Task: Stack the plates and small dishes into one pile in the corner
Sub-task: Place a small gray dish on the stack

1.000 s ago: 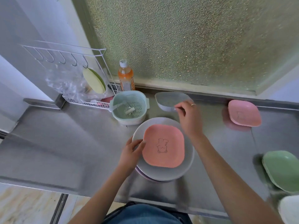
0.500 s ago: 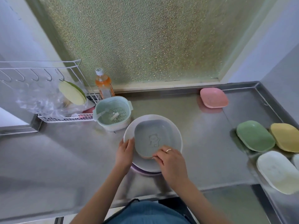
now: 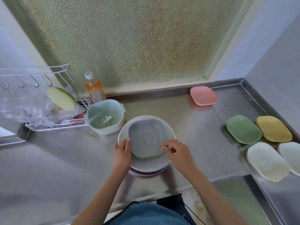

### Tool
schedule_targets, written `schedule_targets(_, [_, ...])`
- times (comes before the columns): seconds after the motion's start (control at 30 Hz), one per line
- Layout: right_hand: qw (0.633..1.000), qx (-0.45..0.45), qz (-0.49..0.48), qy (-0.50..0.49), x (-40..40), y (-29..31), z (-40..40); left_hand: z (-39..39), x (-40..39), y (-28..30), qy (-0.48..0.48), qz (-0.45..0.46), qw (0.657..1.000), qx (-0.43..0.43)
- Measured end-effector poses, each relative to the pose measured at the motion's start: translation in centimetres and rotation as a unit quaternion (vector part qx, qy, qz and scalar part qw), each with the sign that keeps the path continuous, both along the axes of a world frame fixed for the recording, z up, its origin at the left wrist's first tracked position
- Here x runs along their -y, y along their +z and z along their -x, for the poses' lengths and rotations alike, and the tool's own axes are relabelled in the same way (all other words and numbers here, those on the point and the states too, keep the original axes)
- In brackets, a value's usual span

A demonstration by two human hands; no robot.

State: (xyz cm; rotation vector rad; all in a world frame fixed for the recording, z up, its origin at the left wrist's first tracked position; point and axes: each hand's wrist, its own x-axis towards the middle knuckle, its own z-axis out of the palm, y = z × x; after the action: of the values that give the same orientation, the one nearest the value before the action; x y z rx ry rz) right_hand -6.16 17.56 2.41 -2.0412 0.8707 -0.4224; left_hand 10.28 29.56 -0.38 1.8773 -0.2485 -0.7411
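A grey square dish with a bear drawing point(image 3: 146, 137) lies on top of the pile, with a pink dish's edge showing under its front. Both sit in a white round plate point(image 3: 146, 164) that rests on a purple plate point(image 3: 146, 173). My left hand point(image 3: 122, 151) grips the white plate's left rim, thumb on top. My right hand point(image 3: 177, 151) hovers at the grey dish's front right corner, with loosely curled fingertips touching its rim. A pink dish point(image 3: 203, 95) stands apart at the back. Green point(image 3: 243, 129), yellow point(image 3: 274, 130), cream point(image 3: 267, 161) and pale point(image 3: 292, 156) dishes lie along the right side.
A mint strainer basket point(image 3: 105, 117) stands just left of the pile, with an orange drink bottle point(image 3: 94, 88) behind it. A wire rack point(image 3: 55, 125) holds a plastic bag and a yellow-green lid point(image 3: 61, 98). The steel counter's raised back right corner point(image 3: 241, 82) lies beyond the pink dish.
My right hand brought the grey dish from the back and set it on the pink dish in the pile, then slid to the dish's right corner. My left hand stayed on the plate's rim.
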Motion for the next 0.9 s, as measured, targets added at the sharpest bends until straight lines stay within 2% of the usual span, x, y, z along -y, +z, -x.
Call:
schedule_targets(0.2, [0.993,0.062,0.005,-0.103,3.4,0.5,1.5,1.1,0.9,-0.2,-0.016,-0.033,0.998,0.056])
schedule_targets(0.37, [0.981,0.025,-0.046,-0.186,7.9,-0.8,4.1,1.1,1.3,-0.3,-0.005,-0.038,0.997,0.072])
schedule_targets(0.47, [0.970,0.009,-0.142,-0.195,9.4,-1.3,5.3,1.2,1.9,-0.3,-0.001,-0.038,0.997,0.061])
schedule_targets(0.53, [0.957,0.025,-0.245,-0.156,9.0,-1.2,4.9,1.3,2.9,-0.1,-0.002,-0.032,0.998,0.053])
schedule_targets(0.6, [0.948,0.040,-0.296,-0.114,8.4,-1.0,4.1,1.6,4.3,0.3,-0.011,-0.026,0.999,0.041])
schedule_targets(0.7, [0.953,0.052,-0.278,-0.104,9.1,-1.5,3.3,2.2,6.5,0.7,-0.032,-0.009,0.999,0.034])
schedule_targets(0.9, [0.959,-0.014,-0.236,-0.158,12.5,-1.9,4.3,3.8,10.8,1.0,-0.059,0.003,0.998,-0.022])
